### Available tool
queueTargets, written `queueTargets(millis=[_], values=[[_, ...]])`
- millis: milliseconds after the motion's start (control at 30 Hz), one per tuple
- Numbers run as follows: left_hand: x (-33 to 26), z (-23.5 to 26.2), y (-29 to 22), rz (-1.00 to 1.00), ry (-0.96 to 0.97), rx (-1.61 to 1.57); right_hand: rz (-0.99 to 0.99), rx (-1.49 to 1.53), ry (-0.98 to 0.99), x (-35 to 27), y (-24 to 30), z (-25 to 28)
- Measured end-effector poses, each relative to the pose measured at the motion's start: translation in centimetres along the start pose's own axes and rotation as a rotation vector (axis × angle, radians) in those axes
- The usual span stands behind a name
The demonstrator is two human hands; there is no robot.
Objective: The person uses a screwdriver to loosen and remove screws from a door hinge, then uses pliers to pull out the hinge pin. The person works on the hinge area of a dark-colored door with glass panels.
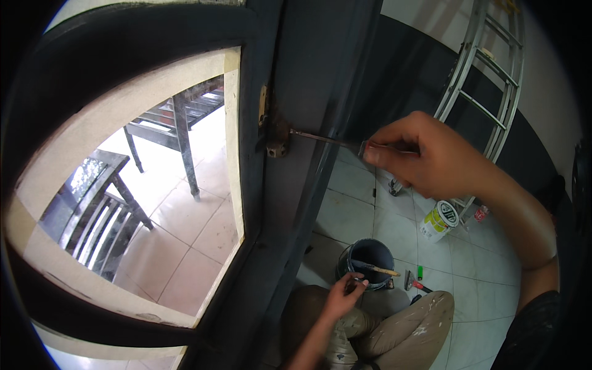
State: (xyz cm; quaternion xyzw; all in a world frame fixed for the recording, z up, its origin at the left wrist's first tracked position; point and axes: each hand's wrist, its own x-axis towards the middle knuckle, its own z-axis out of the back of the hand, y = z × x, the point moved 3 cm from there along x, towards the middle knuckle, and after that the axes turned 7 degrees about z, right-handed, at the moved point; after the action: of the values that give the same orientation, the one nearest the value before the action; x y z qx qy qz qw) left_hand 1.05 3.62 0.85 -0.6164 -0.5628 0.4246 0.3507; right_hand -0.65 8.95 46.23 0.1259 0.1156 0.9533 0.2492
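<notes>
One dark, round bucket (pixel 344 266) stands on the pale tiles, one wooden-handled brush (pixel 383 270) projecting over its rim. Higher than the bucket, I see the right hand (pixel 425 154) pinching one slim, metal-shafted tool (pixel 322 139), its tip at one small, rusty metal fitting (pixel 277 148). The left hand (pixel 343 296) is at the bucket's near side, fingers curled; whether they grip anything, I cannot tell. Right of the bucket: one red-and-black scraper (pixel 418 283), one white-and-yellow can (pixel 438 222).

Daylight glares through the cream-bordered clear pane (pixel 179 246) at nine o'clock; the dark-grey painted upright frame (pixel 317 68) toward twelve is dim; fisheye edges bend and blacken.
</notes>
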Motion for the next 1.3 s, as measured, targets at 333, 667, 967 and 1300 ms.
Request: queueTargets(millis=[333,667,967,1300], values=[[1.3,2.9,1.8,-0.011,-0.042,-0.228,-0.126,-0.07,0.007,-0.9,4.8,0.3],[0.9,2.3,1.2,0.017,-0.024,-0.26,0.015,0.077,-0.079,-3.1,2.1,-4.6],[0.7,2.7,1.1,0.028,-0.019,-0.262,0.056,0.162,-0.131,-3.1,1.3,-6.0],[1.5,0.8,1.8,0.041,0.004,-0.048,0.108,0.144,-0.262,-3.1,0.0,-8.6]])
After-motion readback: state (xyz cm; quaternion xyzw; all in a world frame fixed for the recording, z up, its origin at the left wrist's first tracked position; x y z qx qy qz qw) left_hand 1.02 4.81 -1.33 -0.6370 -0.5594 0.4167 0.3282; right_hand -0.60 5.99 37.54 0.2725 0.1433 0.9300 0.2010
